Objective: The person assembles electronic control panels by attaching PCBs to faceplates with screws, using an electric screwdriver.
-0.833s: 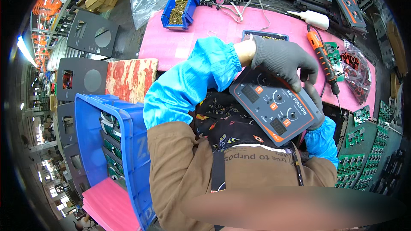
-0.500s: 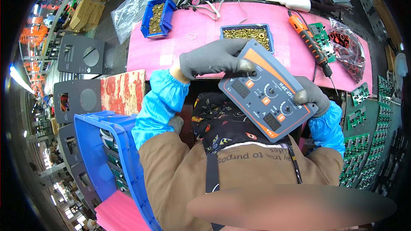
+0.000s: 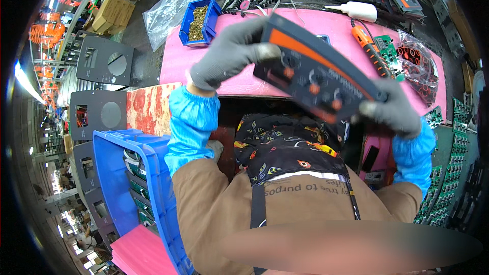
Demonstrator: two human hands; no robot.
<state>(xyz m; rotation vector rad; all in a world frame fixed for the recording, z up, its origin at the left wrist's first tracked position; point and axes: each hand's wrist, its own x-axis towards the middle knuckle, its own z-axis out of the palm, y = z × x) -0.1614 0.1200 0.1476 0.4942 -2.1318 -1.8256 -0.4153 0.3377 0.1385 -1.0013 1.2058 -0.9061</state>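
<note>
A dark grey control panel with an orange stripe, knobs and display windows is held up in both hands, tilted and slightly blurred by motion. Grey-gloved, my left hand grips its upper left end, thumb on the front face. At the lower right end, my right hand, also gloved, clasps the edge with its thumb in front. The panel hides most of a blue tray behind it; just a bit of its rim shows. Beyond my left hand stands a blue bin of small brass-coloured screws.
On the pink mat lie an orange electric screwdriver, a green circuit board and a plastic bag of parts. A white squeeze bottle lies behind. Left is a blue crate; several circuit boards are at right.
Both hands have raised the panel away from my body and tipped it, so its face is seen more obliquely. It now covers most of the blue screw tray.
</note>
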